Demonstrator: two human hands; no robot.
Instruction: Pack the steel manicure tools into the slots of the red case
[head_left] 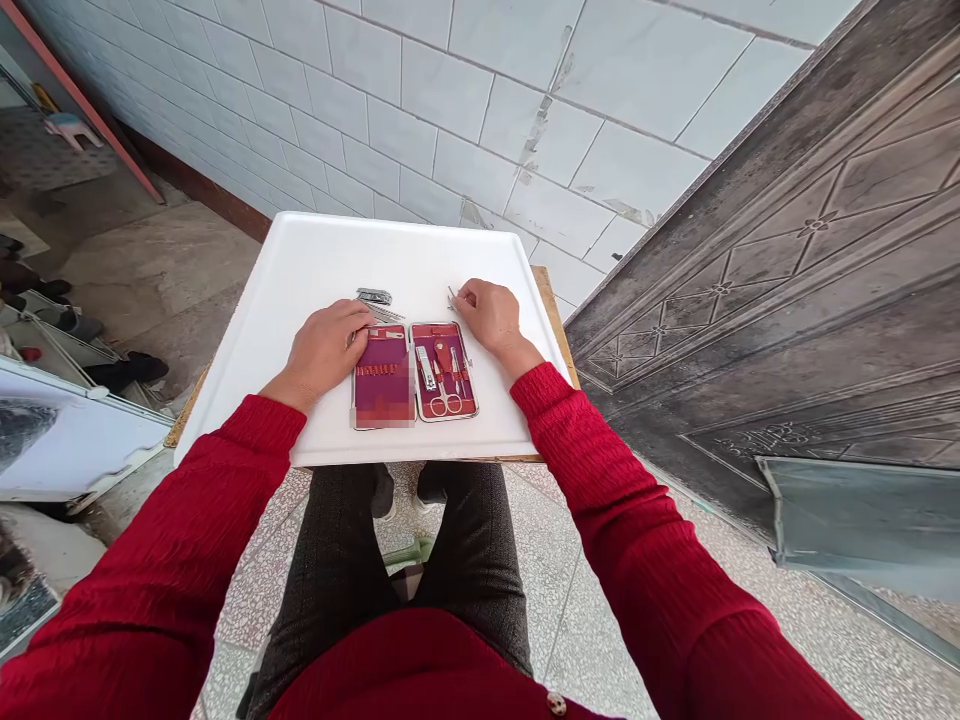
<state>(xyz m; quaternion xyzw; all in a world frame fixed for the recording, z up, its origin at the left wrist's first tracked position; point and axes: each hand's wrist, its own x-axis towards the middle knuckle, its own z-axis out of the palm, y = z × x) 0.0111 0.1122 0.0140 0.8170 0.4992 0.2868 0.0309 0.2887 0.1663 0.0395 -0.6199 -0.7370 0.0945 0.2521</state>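
An open manicure case [384, 410] with a purple and red lining lies on the white tabletop. Its right half holds a nail clipper [425, 368], small scissors [445, 402] and other slim tools under straps; the left half has a row of small loops. My left hand [324, 350] is closed at the case's upper left corner, fingers over the edge. Just past those fingertips lie another nail clipper [374, 296] and several slim metal tools [382, 313]. Beyond the case's upper right corner, my right hand [491, 315] pinches a small silvery tool [451, 297], its kind unclear.
The white tabletop [322, 240] has a raised rim and rests on a wooden board [553, 300]. A tiled wall [442, 90] stands behind it, and a dark patterned door [720, 290] is at right. A rack with shoes [75, 330] stands at left.
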